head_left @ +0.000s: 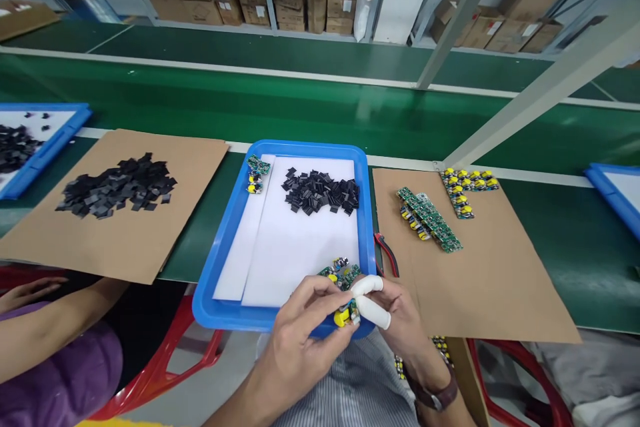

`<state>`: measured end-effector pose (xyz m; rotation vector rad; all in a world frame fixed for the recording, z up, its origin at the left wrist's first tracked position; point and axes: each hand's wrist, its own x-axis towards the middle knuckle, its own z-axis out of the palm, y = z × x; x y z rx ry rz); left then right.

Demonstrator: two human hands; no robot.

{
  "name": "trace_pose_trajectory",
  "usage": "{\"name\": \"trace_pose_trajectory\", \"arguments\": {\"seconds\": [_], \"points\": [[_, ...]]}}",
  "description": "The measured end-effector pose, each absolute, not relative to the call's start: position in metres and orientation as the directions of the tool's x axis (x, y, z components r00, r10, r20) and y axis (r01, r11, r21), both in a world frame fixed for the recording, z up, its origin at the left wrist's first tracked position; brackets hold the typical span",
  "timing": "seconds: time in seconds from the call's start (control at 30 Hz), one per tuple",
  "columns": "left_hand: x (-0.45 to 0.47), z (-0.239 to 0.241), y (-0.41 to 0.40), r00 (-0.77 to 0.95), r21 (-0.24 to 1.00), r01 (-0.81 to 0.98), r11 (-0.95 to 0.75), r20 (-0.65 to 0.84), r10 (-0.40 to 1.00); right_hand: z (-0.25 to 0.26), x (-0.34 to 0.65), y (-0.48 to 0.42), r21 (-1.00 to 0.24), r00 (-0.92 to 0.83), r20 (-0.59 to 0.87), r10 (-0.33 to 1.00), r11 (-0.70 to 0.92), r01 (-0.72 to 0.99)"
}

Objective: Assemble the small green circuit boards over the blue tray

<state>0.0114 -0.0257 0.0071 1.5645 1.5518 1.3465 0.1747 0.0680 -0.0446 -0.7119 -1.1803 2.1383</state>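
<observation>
Over the near right corner of a blue tray [206, 293], my left hand [305, 327] pinches a small circuit board [343, 317] with a yellow component on it. My right hand [400, 313], white covers on its thumb and a finger, closes on the same board from the right. Fingers hide much of the board. Just behind them, more circuit boards [345, 273] lie in the tray. A heap of small black pieces [320, 191] lies on the tray's white liner. Further boards [256, 173] rest at the tray's far left corner.
Red-handled pliers [387, 255] lie right of the tray. Cardboard [490, 273] there carries panels of circuit boards [430, 220]. On the left, another cardboard sheet [135, 253] holds a black pile [117, 187]. A co-worker's arm [60, 310] is at left. A slanted metal post [540, 87] rises at right.
</observation>
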Motion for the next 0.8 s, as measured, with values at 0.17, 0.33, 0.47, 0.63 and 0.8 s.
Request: {"name": "trace_pose_trajectory", "arguments": {"seconds": [0.17, 0.33, 0.47, 0.63, 0.8], "points": [[0.013, 0.006, -0.029, -0.155, 0.893, 0.41, -0.188, 0.271, 0.95, -0.042, 0.175, 0.07, -0.88, -0.688, -0.186, 0.701, -0.43, -0.201], [0.014, 0.005, -0.03, -0.172, 0.896, 0.402, -0.189, 0.277, 0.945, -0.038, 0.177, 0.071, -0.909, -0.682, -0.163, 0.713, -0.378, -0.177], [0.014, 0.006, -0.027, -0.205, 0.909, 0.38, -0.171, 0.263, 0.943, -0.036, 0.177, 0.069, -0.904, -0.675, -0.171, 0.718, -0.387, -0.183], [0.012, 0.007, -0.025, -0.184, 0.919, 0.357, -0.167, 0.244, 0.952, -0.034, 0.174, 0.067, -0.811, -0.66, -0.258, 0.706, -0.529, -0.249], [0.012, 0.007, -0.027, -0.161, 0.931, 0.333, -0.148, 0.21, 0.964, -0.028, 0.17, 0.067, -0.754, -0.677, -0.302, 0.671, -0.603, -0.261]]}}
